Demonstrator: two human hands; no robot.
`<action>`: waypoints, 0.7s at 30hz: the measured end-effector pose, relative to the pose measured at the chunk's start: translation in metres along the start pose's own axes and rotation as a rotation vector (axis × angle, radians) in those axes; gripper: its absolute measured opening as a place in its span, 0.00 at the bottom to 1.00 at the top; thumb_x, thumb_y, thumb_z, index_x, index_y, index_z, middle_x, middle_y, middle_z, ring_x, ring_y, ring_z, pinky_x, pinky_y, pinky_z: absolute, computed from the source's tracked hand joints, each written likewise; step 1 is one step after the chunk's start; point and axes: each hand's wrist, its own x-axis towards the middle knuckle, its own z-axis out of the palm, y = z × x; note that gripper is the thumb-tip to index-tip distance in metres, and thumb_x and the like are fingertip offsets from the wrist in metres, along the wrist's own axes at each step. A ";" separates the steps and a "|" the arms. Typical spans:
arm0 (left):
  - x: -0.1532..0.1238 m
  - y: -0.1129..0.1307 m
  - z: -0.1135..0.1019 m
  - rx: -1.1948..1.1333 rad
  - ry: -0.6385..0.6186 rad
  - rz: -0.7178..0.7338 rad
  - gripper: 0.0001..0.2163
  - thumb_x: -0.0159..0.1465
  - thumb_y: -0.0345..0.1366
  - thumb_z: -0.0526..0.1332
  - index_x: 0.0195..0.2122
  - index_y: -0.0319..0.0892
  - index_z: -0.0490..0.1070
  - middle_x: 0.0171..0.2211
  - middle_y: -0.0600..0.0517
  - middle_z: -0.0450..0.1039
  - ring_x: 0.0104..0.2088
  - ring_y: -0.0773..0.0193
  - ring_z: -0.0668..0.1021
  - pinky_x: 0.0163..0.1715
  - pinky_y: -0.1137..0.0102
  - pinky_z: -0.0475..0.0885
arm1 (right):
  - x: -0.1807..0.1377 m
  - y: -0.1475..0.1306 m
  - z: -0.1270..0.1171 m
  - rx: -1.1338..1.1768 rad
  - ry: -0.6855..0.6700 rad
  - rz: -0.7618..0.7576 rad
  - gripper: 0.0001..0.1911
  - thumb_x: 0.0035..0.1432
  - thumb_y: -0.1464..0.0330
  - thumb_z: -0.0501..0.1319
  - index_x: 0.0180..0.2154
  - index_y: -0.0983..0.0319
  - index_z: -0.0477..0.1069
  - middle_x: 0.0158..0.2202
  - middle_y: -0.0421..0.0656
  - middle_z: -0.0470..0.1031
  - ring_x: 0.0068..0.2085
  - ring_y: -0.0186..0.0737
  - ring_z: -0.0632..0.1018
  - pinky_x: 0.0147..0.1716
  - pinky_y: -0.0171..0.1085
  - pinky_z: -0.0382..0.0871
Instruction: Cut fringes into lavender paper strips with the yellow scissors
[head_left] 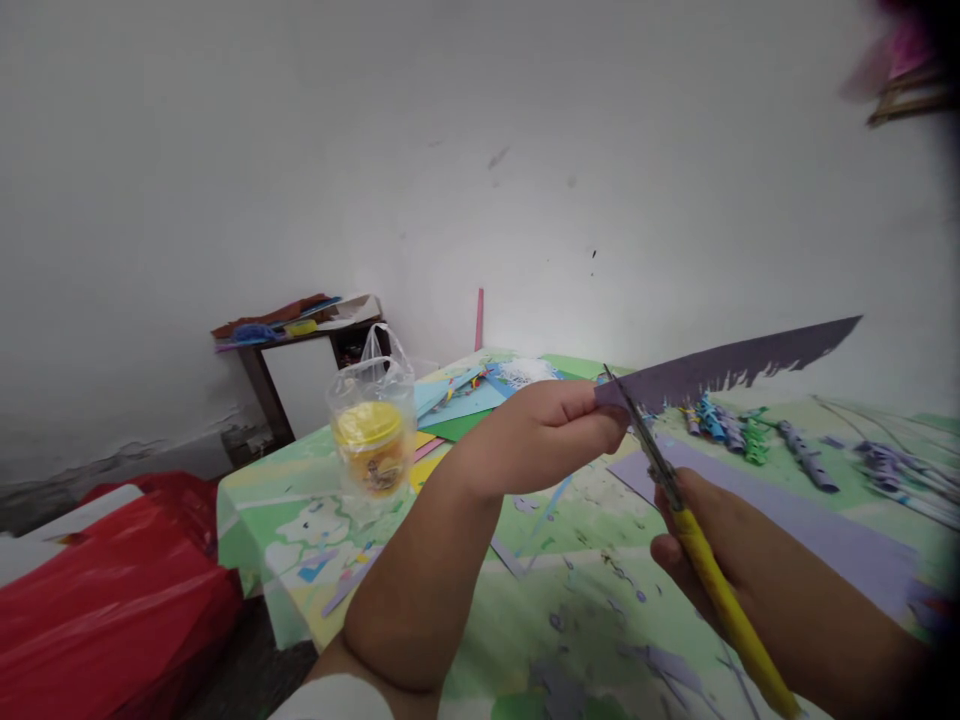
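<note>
Your left hand (547, 435) fingers (589, 398) pinch purple strip (750, 360), frame centre; right hand (720, 545) wraps scissors (654, 452). Blades just beside your pinch: nick risk. Unsupported strip may tear.

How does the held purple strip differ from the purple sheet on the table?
The purple strip is held aloft by the left hand; the purple sheet lies flat. The strip is narrow, its lower edge fringed; the sheet is broad, straight-edged. Both are purple paper.

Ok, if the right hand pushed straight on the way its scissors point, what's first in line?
The purple paper strip, right at the tips of the scissors; the left hand pinching it sits close beside, though depth is unclear.
</note>
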 end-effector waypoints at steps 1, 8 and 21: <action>-0.001 0.000 0.000 -0.026 -0.007 0.008 0.08 0.57 0.31 0.49 0.21 0.40 0.58 0.20 0.58 0.55 0.23 0.73 0.60 0.24 0.75 0.57 | 0.000 -0.001 0.001 -0.003 0.019 -0.003 0.08 0.52 0.60 0.52 0.26 0.55 0.55 0.21 0.38 0.65 0.21 0.38 0.66 0.19 0.39 0.63; -0.004 0.000 0.000 -0.169 -0.043 0.040 0.10 0.59 0.33 0.49 0.20 0.40 0.57 0.19 0.58 0.53 0.21 0.73 0.57 0.21 0.74 0.54 | -0.001 0.001 0.012 0.031 0.052 0.100 0.11 0.51 0.56 0.51 0.31 0.56 0.57 0.28 0.45 0.71 0.28 0.46 0.73 0.28 0.48 0.68; -0.003 -0.011 0.000 -0.435 -0.163 0.098 0.13 0.61 0.39 0.53 0.21 0.39 0.60 0.18 0.59 0.51 0.18 0.75 0.55 0.19 0.72 0.50 | 0.000 0.006 0.013 0.025 0.122 0.062 0.15 0.51 0.53 0.52 0.33 0.57 0.57 0.29 0.47 0.71 0.30 0.51 0.76 0.28 0.49 0.69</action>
